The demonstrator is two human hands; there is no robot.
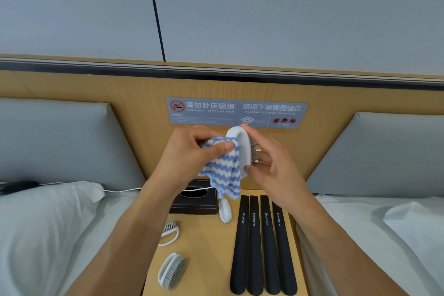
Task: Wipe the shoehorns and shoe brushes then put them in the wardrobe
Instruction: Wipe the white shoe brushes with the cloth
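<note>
Here, above the wooden worktop (204,247) between two beds, the left hand (189,151) has its grip curled round a blue-and-white striped cloth (224,170), thumb pinching the cloth against the white back of a shoe brush (240,146). The right hand (271,166) holds that brush upright, thumb under its lower end and fingers along the bristle side, bristles facing away to the right. The loose end of the cloth hangs down toward the worktop.

On the worktop lie three more white shoe brushes: one (225,210) just beside a dark tissue box (194,202), one (169,233) near the left edge, one (171,270) nearer the camera, bristles up. To their right four black shoehorns (262,245) lie side by side, touching, each lettered "Shoehorn". A grey sign (236,113) is fixed to the headboard panel behind the hands.
</note>
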